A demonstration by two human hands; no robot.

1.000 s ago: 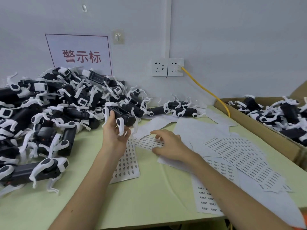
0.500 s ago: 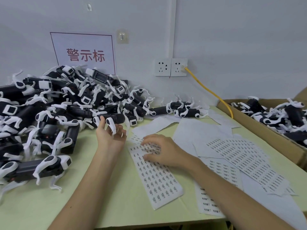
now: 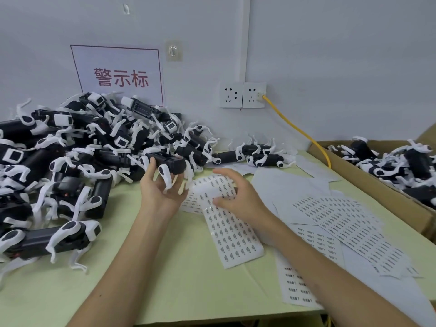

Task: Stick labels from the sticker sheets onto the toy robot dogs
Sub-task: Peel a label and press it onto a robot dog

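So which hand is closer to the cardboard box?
Right. The right hand holds a sticker sheet mid-table, left of the cardboard box; the left hand holds a toy dog farther left.

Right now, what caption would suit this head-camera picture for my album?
Left hand holds a toy robot dog while the right hand grips a curled sticker sheet beside the pile.

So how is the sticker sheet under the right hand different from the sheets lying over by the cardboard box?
The near sheet curls up at its far end; the sheets on the right lie flat. The right hand grips the near sheet, while the left hand holds a toy dog; nobody touches the sheets on the right. Both are white with rows of small dark labels.
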